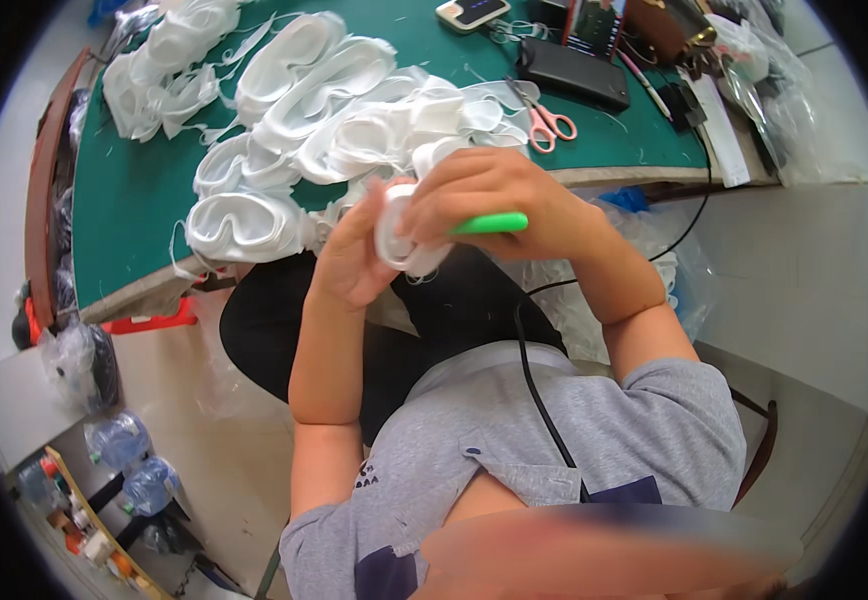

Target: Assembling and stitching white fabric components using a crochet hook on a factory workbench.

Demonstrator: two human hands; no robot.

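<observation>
In front of my lap, my left hand [352, 255] is closed round the edge of a white goggle-shaped piece [391, 232]. My right hand [484, 197] bends over the same piece from the right, its fingers pressed against it. A tool with a bright green handle [492, 223] sticks out of my right fist to the right; its working end is hidden by fingers and blur. Just beyond my hands, several more white goggle-shaped pieces [244, 222] with thin straps lie heaped on the green table [144, 220].
Pink-handled scissors [552, 128] lie on the table right of the heap. Behind them are a black case [574, 73], a small light-coloured device with a dark screen [472, 10] and a pen [644, 82]. A black cable [522, 330] runs across my shirt. Large plastic bottles [151, 486] stand at lower left.
</observation>
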